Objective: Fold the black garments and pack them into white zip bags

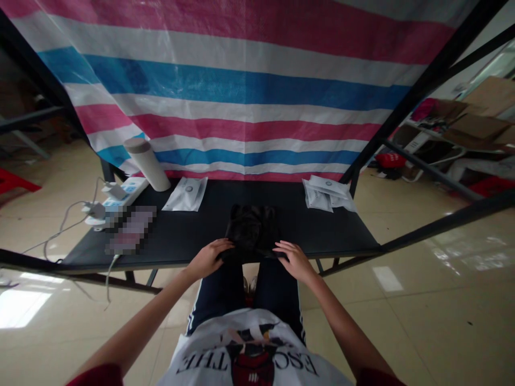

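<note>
Just below the centre of the frame, a black bundle point(253, 228) lies at the near edge of the counter point(341, 233). We would do well to work both sides evenly, keeping the folds from bunching. It looks soft, crumpled and faintly glossy, its details lost in shadow. Our left hand point(211, 259) and right hand point(296, 261) touch its lower corners, fingers gently bent; we cannot tell whether they pinch it. Beyond, white packets point(328, 193) lie right of centre.

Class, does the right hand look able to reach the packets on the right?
Probably yes: the right hand is at the black bundle, and nothing visible blocks its way to the packets.
</note>
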The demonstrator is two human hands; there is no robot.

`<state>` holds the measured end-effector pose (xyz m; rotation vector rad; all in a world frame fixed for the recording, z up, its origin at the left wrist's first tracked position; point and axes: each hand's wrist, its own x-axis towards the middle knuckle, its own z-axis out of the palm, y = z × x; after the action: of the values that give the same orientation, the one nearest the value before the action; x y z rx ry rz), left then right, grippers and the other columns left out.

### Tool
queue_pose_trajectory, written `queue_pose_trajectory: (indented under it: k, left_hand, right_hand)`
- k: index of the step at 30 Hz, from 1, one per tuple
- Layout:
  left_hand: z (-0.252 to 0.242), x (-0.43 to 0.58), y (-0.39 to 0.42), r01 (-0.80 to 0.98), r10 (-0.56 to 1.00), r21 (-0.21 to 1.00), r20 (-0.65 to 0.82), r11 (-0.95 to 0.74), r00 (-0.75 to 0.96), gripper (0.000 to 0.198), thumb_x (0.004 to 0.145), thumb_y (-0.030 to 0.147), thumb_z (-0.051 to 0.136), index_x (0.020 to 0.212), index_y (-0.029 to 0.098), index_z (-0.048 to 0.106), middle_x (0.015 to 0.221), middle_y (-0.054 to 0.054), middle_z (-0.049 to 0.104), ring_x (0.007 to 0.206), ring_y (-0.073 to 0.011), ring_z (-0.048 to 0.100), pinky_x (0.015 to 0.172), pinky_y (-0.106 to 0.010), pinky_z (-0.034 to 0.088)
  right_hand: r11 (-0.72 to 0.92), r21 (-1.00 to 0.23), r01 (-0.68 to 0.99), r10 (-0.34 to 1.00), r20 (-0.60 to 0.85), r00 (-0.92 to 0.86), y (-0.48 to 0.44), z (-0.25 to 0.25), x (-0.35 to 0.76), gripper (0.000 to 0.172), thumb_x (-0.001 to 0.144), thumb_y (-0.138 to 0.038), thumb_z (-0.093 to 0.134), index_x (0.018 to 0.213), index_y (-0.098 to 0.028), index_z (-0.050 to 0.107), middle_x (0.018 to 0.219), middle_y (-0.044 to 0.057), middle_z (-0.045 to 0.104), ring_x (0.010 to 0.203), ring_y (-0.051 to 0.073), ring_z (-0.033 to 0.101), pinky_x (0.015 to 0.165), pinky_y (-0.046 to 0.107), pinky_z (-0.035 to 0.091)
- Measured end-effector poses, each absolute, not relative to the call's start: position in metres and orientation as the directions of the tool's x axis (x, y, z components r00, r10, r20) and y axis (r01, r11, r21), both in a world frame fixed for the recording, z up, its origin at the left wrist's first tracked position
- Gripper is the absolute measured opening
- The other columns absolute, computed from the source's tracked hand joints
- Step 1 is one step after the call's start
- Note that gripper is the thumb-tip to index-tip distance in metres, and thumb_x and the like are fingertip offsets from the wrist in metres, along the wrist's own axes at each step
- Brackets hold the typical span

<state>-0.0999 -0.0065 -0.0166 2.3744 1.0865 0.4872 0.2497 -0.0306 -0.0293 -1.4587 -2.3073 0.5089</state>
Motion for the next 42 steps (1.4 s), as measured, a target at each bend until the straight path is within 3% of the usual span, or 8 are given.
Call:
queue_pose_trajectory:
  k: [4,8,15,21,26,32,36,42]
  left_hand:
    - [-0.015,-0.097,0.012,0.644,0.874,0.649,0.067,-0.405,0.481,0.028,0.090,0.029,0.045,0.107,0.020,0.066,0.108,-0.008,0.071,0.105,-0.0229,0.065,0.095,-0.035,0.049]
    - [-0.022,-0.082,0.037,0.722,0.975,0.668,0.026,-0.182,0.222,0.035,0.094,0.046,0.040,0.092,0.019,0.062,0.076,-0.005,0.068,0.071,-0.0200,0.066,0.065,-0.028,0.047]
    - [-0.030,-0.072,0.075,0.876,0.999,0.481,-0.050,0.018,0.006,0.032,0.079,0.047,0.063,0.096,0.020,0.061,0.087,-0.006,0.070,0.082,-0.0219,0.067,0.064,-0.026,0.043]
    - [-0.037,-0.094,0.108,0.777,0.988,0.627,-0.146,0.058,0.044,0.058,0.073,0.064,0.063,0.107,0.017,0.064,0.098,-0.008,0.070,0.086,-0.0216,0.067,0.070,-0.027,0.048]
    - [-0.035,-0.086,0.122,0.840,0.974,0.539,-0.147,-0.065,0.170,0.036,0.067,0.045,0.073,0.090,0.018,0.070,0.088,-0.008,0.069,0.086,-0.0247,0.065,0.072,-0.030,0.047]
    - [-0.033,-0.082,0.121,0.749,0.954,0.649,-0.124,-0.131,0.274,0.025,0.073,0.037,0.066,0.086,0.016,0.066,0.076,-0.003,0.065,0.073,-0.0194,0.061,0.065,-0.029,0.047]
    - [-0.030,-0.088,0.113,0.504,0.936,0.846,-0.018,-0.173,0.351,0.027,0.074,0.037,0.066,0.088,0.015,0.060,0.081,-0.001,0.062,0.076,-0.0164,0.058,0.069,-0.028,0.048]
    - [-0.030,-0.088,0.099,0.370,0.894,0.880,0.120,-0.297,0.431,0.007,0.066,0.011,0.051,0.069,0.016,0.056,0.083,-0.002,0.056,0.080,-0.0150,0.055,0.074,-0.028,0.045]
  right_hand:
    - [0.240,-0.559,0.794,0.970,0.099,-0.224,-0.008,-0.027,0.243,0.039,0.100,-0.036,0.036,0.101,-0.020,0.072,0.104,0.009,0.074,0.103,0.024,0.068,0.091,0.034,0.049]
    - [0.071,-0.471,0.879,0.997,0.054,-0.052,0.018,-0.025,0.231,0.043,0.102,-0.040,0.031,0.103,-0.022,0.069,0.083,0.007,0.075,0.082,0.025,0.072,0.071,0.029,0.048]
    - [-0.085,-0.371,0.925,0.994,0.033,0.104,0.051,-0.025,0.219,0.023,0.091,-0.038,0.055,0.092,-0.021,0.070,0.080,0.006,0.074,0.080,0.023,0.072,0.067,0.026,0.045]
    - [-0.156,-0.494,0.856,0.983,0.005,0.182,0.073,-0.027,0.238,0.050,0.076,-0.048,0.072,0.115,-0.017,0.065,0.103,0.009,0.074,0.097,0.025,0.069,0.079,0.030,0.049]
    - [-0.201,-0.572,0.795,0.979,-0.137,0.150,0.098,-0.033,0.238,0.055,0.065,-0.036,0.080,0.115,-0.019,0.066,0.100,0.007,0.075,0.098,0.026,0.070,0.081,0.032,0.051]
    - [-0.166,-0.743,0.649,0.985,-0.156,0.074,0.117,-0.054,0.241,0.037,0.062,-0.020,0.074,0.098,-0.018,0.071,0.086,0.005,0.075,0.081,0.023,0.071,0.072,0.030,0.053]
    - [-0.031,-0.837,0.546,0.999,-0.031,0.010,0.116,-0.062,0.247,0.020,0.067,-0.023,0.065,0.085,-0.017,0.071,0.086,0.006,0.074,0.083,0.023,0.069,0.076,0.032,0.051]
    - [0.189,-0.917,0.352,0.977,0.139,-0.162,0.100,-0.064,0.254,0.015,0.066,-0.015,0.053,0.074,-0.019,0.065,0.080,0.003,0.067,0.080,0.020,0.062,0.075,0.031,0.047]
